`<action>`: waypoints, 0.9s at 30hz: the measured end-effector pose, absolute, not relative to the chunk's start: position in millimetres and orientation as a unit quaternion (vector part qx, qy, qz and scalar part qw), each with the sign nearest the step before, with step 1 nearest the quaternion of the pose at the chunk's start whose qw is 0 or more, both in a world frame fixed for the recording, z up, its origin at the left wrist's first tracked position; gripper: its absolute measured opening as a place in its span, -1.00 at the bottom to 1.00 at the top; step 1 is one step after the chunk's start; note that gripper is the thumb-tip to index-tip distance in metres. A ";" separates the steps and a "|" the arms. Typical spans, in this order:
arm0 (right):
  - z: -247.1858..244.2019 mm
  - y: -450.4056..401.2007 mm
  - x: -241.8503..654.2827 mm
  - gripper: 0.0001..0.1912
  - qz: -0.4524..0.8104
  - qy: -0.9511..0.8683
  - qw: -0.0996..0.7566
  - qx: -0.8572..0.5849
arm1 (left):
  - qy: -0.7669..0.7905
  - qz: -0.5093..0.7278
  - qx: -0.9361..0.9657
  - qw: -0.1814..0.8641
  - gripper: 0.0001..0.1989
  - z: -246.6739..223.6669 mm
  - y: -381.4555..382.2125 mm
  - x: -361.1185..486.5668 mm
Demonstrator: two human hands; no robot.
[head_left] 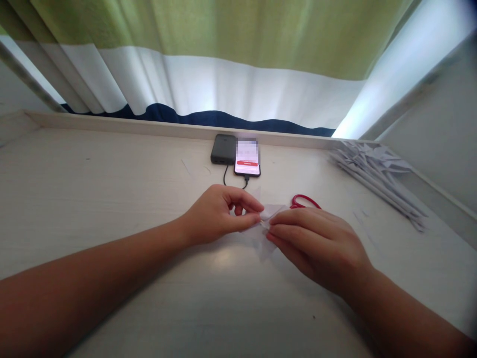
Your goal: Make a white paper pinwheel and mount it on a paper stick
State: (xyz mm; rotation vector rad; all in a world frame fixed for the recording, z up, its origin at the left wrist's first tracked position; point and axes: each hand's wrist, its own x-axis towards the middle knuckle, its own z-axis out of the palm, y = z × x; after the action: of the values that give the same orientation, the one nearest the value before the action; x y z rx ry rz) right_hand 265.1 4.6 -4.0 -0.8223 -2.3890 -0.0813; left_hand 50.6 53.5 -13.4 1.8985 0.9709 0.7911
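Observation:
Between my two hands is a small piece of white paper [276,211], folded or crumpled, with thin corners sticking out above and below. My left hand [219,211] pinches its left side between thumb and forefinger. From the right, the fingertips of my right hand [320,241] close on the same paper, close to the left fingertips. Much of the paper is hidden by the fingers. Just beyond my right hand lies a pair of scissors [306,199]; only part of a red handle loop shows, and the hand covers the rest.
A lit phone [247,156] lies at the back of the white table [112,199], beside a dark power bank [223,149], with a black cable [225,176]. Several white paper sticks and folded papers [376,174] are piled at the right. A raised ledge [149,130] and a curtain [223,59] bound the back.

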 end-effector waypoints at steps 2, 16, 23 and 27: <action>-4.0 4.5 265.2 -0.92 -0.035 -0.900 0.303 -0.312 | 0.394 0.307 0.756 0.422 -0.79 -12.6 53.5 50.9; -4.3 4.1 265.2 -0.94 -0.047 -0.894 0.307 -0.323 | 0.407 0.304 0.760 0.406 -0.80 -11.7 51.3 53.0; -4.3 4.8 263.9 -0.94 -0.055 -0.898 0.291 -0.326 | 0.403 0.282 0.782 0.382 -0.84 -7.7 47.2 54.3; -4.3 4.8 263.8 -0.95 -0.055 -0.900 0.288 -0.323 | 0.406 0.271 0.782 0.388 -0.83 -6.7 47.8 54.2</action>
State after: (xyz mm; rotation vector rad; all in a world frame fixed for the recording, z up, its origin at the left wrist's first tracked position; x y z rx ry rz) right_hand 263.8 4.8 -4.3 -0.8615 -2.4044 -0.1465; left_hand 54.2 47.8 -6.7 1.9888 1.0326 0.6897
